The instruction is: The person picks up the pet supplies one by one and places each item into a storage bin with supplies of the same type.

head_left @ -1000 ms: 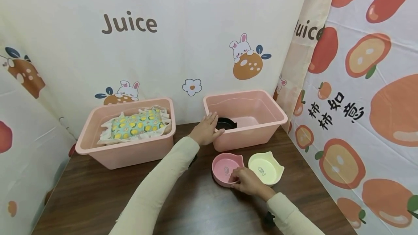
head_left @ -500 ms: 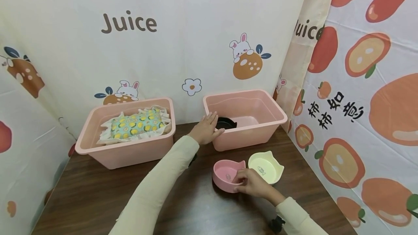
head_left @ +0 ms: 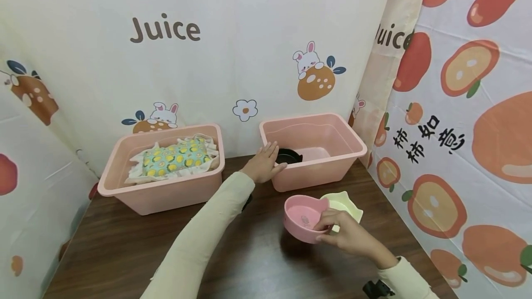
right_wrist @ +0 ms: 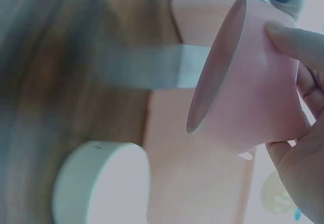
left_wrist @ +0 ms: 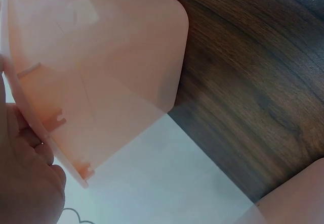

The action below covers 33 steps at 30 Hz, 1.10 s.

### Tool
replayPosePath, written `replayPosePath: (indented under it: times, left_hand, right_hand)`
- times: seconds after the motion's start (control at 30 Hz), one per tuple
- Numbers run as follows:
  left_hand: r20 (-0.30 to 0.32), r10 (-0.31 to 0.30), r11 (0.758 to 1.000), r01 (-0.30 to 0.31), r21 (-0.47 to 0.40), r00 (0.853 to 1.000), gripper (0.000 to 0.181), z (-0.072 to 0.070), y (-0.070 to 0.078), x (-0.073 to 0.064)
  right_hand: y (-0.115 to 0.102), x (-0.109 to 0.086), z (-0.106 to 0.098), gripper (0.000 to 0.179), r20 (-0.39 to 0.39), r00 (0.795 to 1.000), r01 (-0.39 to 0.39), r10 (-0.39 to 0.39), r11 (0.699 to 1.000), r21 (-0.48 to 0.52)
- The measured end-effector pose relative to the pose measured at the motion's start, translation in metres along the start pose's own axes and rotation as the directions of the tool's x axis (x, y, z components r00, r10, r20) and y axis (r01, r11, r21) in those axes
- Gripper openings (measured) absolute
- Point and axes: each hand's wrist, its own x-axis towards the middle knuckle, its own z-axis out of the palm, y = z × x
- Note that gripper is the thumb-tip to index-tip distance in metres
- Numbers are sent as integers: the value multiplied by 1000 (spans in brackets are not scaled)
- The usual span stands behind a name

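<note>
My right hand (head_left: pixel 349 234) pinches the near right rim of a pink cat-eared bowl (head_left: pixel 301 213), thumb outside and fingers inside. The bowl, tilted slightly, hangs above the table with a shadow below it. Behind it, partly covered, a pale yellow cat-eared bowl (head_left: pixel 341 200) stands on the table. My left hand (head_left: pixel 262 163) holds the left front corner of the right-hand pink bin (head_left: pixel 317 176); bent fingers show at its rim in the left wrist view. Inside that bin, at the left end, lies a black bowl (head_left: pixel 289 156), partly hidden by the front wall.
To the left stands another pink bin (head_left: pixel 166 197) holding a frilled, lemon-patterned cushion (head_left: pixel 174 157). Both bins are at the back of the dark wooden table (head_left: pixel 124 243), against a printed cloth backdrop (head_left: pixel 232 59). A fruit-print cloth (head_left: pixel 449 160) hangs along the right side.
My right hand has lifted the pink bowl off the table and carried it to the right, so it now overlaps the yellow bowl in the head view. The left hand stays put.
</note>
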Motion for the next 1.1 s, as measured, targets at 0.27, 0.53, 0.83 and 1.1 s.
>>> replayPosePath:
  times: [0.27, 0.53, 0.83, 1.1]
  left_hand:
    - [2, -14, 1000, 14, 4, 1000, 76, 1, 0, 3]
    - [-3, -23, 1000, 23, 5, 1000, 76, 2, 0, 2]
    - [-11, -14, 1000, 14, 2, 1000, 77, 1, 2, 1]
    - [-11, -18, 1000, 19, 7, 1000, 75, 2, 2, 1]
  right_hand:
    - [-29, 15, -33, 26, -72, 997, 0, -5, 998, -63]
    - [-31, 34, -55, 27, -107, 994, -33, 24, 996, -87]
    - [-18, 60, -68, 31, -178, 979, 66, -98, 982, -179]
    - [4, 89, -69, 26, -278, 956, 27, -90, 975, -222]
